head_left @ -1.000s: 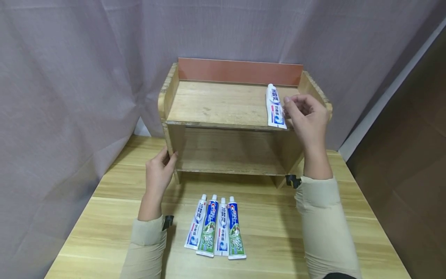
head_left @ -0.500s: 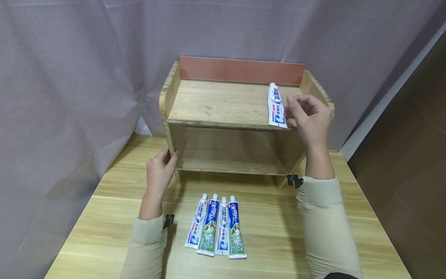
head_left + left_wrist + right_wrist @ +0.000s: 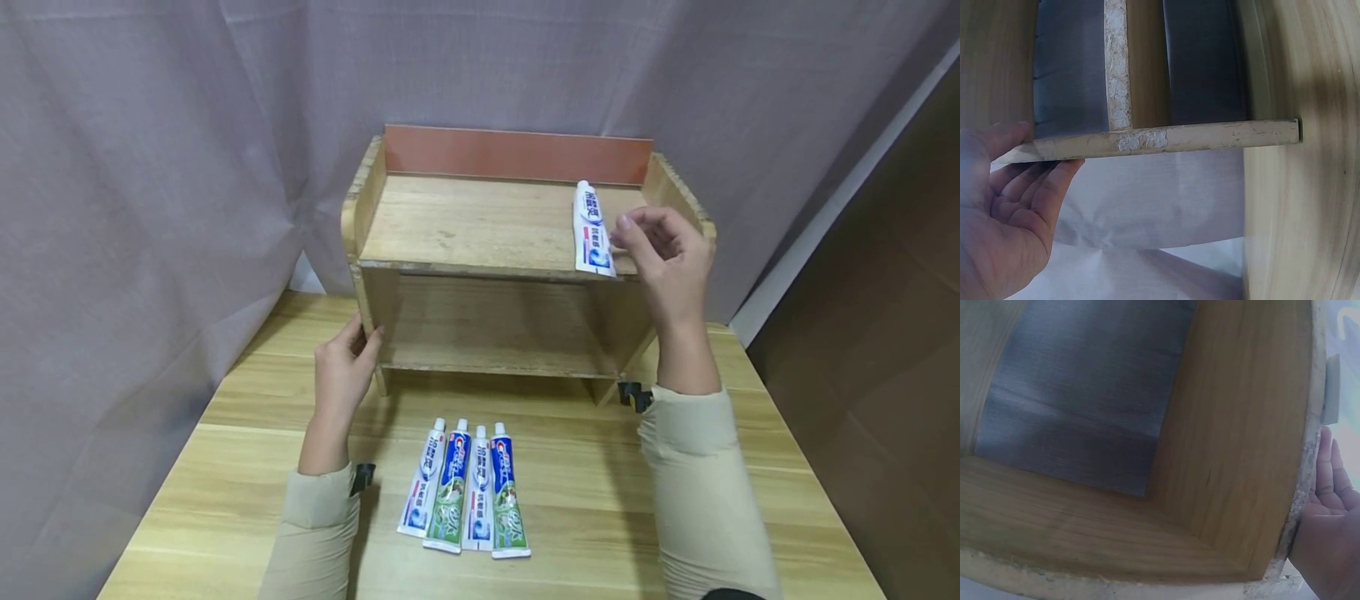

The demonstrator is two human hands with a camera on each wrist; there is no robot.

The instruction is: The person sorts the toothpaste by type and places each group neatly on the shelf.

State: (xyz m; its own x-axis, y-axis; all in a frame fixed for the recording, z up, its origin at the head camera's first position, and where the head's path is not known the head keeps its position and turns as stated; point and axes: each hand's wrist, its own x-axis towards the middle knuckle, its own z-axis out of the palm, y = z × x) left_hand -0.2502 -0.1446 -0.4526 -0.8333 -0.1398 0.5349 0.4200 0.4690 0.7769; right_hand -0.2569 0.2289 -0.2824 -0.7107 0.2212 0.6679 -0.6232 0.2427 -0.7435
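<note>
A white toothpaste tube [image 3: 592,233] lies on the right part of the small wooden shelf's [image 3: 472,217] top board, cap toward the back, its flat end at the front edge. My right hand [image 3: 671,258] is just to its right, fingers bent loosely and fingertips close beside the tube. In the right wrist view, the tube's flat end [image 3: 1332,390] juts past the board, and the fingers [image 3: 1335,469] hold nothing. My left hand [image 3: 343,367] grips the shelf's left side panel low down; in the left wrist view, thumb and fingers [image 3: 1054,187] are on opposite faces of the panel [image 3: 1204,136].
In front of the shelf, several toothpaste tubes lie side by side on the wood-grain table [image 3: 262,450], white ones [image 3: 422,483] alternating with blue-green ones [image 3: 450,492]. A reddish-brown strip [image 3: 517,154] backs the top board. Grey cloth [image 3: 187,167] hangs behind.
My right hand has drawn slightly away to the right of the white toothpaste tube, which stays in place on the top board. My left hand keeps its grip on the side panel.
</note>
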